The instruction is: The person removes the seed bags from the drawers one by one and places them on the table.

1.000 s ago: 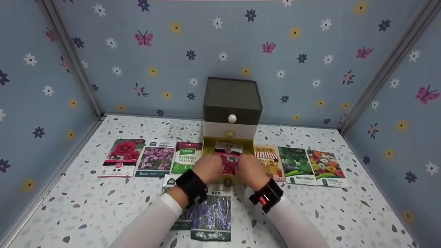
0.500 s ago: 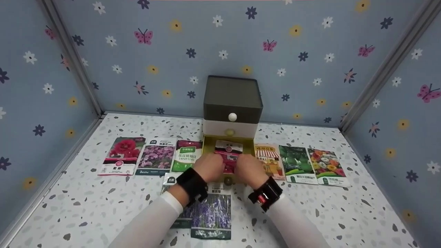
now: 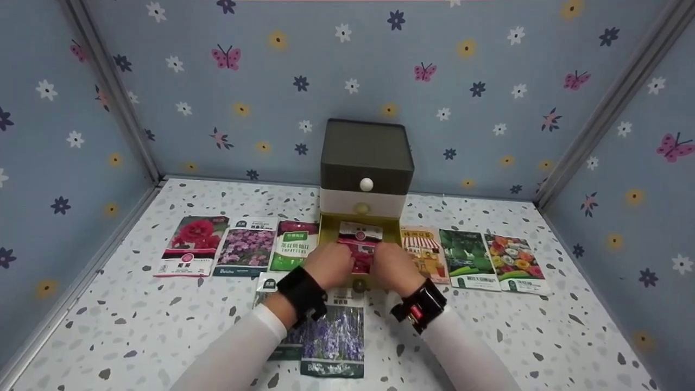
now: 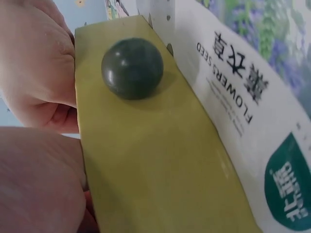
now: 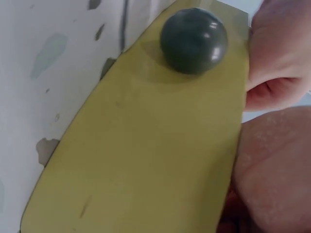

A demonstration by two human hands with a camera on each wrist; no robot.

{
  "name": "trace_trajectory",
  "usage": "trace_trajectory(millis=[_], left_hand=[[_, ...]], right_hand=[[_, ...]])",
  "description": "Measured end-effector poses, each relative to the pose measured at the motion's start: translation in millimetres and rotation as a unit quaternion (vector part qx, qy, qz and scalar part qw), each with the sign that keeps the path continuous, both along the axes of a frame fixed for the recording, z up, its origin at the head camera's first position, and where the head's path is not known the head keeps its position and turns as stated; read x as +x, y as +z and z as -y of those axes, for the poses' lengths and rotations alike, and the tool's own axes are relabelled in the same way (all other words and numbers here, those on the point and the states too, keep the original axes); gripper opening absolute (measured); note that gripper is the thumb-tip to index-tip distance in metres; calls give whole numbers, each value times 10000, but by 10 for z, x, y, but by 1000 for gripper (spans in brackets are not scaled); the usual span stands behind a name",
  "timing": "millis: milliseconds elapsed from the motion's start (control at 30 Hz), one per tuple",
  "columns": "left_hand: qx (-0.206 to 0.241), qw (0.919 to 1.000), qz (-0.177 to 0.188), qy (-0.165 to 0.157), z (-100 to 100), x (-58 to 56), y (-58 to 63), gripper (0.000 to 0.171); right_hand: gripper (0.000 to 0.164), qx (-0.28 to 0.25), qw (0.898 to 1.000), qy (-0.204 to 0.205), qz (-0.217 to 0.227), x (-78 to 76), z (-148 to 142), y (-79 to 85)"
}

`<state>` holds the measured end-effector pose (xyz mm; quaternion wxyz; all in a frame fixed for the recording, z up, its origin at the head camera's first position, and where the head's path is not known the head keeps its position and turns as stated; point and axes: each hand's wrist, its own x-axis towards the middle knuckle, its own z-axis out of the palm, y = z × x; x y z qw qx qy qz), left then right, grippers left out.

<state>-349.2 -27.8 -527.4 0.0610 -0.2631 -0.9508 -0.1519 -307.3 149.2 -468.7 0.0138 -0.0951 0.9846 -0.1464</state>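
Note:
A seed packet (image 3: 362,254) with a red flower picture lies in the pulled-out yellow bottom drawer (image 3: 331,231) of a small chest. My left hand (image 3: 329,265) holds the packet's left edge with curled fingers, and my right hand (image 3: 395,267) holds its right edge. Both hands reach over the drawer front, so the fingertips are hidden. In the left wrist view, a dark green round knob (image 4: 132,68) stands out from the yellow drawer front (image 4: 146,150). The right wrist view also shows the drawer front (image 5: 131,145), with my right hand (image 5: 277,167) beyond its upper edge.
Above the drawer sit a white drawer (image 3: 339,201) and a dark top box (image 3: 367,146). Seed packets flank the chest, among them an impatiens packet (image 3: 293,247) and an orange one (image 3: 423,255). A lavender packet (image 3: 334,336) overlaps another in front.
The camera view has tilted very slightly. Both hands stay at the red-flower seed packet in the drawer with hardly any movement.

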Motion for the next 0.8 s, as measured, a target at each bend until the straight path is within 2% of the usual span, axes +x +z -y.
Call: trace_trajectory(millis=[133, 200, 300, 367, 467, 633, 733, 800], left_hand=[[276, 9993, 139, 201, 1, 88, 115, 31], [509, 9978, 275, 324, 0, 160, 214, 31], [702, 9945, 586, 511, -17, 320, 450, 31], [793, 9931, 610, 610, -21, 369, 502, 30], [920, 9921, 505, 683, -19, 410, 539, 26], [1277, 9879, 513, 711, 8, 406, 535, 18], [1441, 9851, 525, 778, 27, 401, 553, 16], [1497, 9845, 406, 817, 42, 398, 578, 12]], right_hand=[[8, -506, 9987, 45, -30, 4, -43, 24], [8, -668, 9977, 83, -95, 7, -57, 32], [5, -864, 9961, 63, -142, 3, -72, 29], [4, -978, 9951, 11, -107, -1, -77, 28], [7, -1191, 9928, -123, -46, -18, -87, 31], [15, -1706, 9849, -281, 41, -41, -104, 51], [14, -1805, 9830, -325, -17, -77, -124, 58], [16, -1802, 9828, -388, -51, -103, -135, 68]])
